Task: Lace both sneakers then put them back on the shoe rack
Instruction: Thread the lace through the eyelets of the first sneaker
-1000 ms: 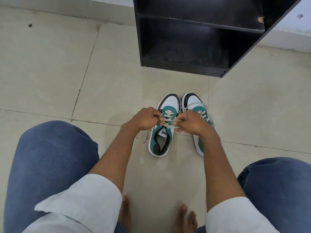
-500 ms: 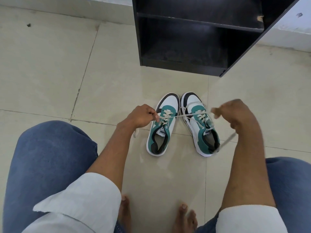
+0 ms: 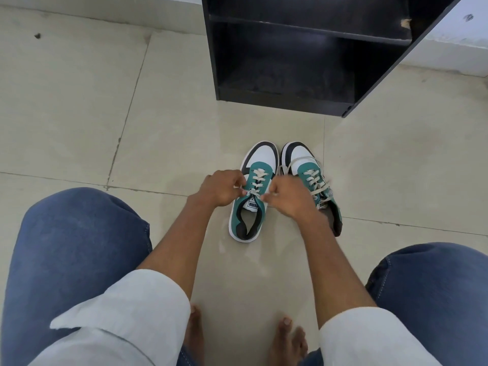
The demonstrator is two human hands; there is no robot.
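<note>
Left sneaker (image 3: 252, 196) on the floor just before the shoe rack (image 3: 303, 56), left hand (image 3: 220, 190) and right hand (image 3: 287, 196) each apparently pinching a lace end (image 3: 239, 186) beside the tongue; uneven pulling risks slackening the crossings.

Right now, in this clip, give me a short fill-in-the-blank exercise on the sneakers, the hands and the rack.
1. Both hands work the laces of the ____ sneaker.
2. The left hand and right hand each pinch a ____.
3. Both sneakers stand on the ____, toes toward the black shoe rack.
4. The right sneaker has its laces lying ____.

Missing words: left; lace end; floor; loose
</note>
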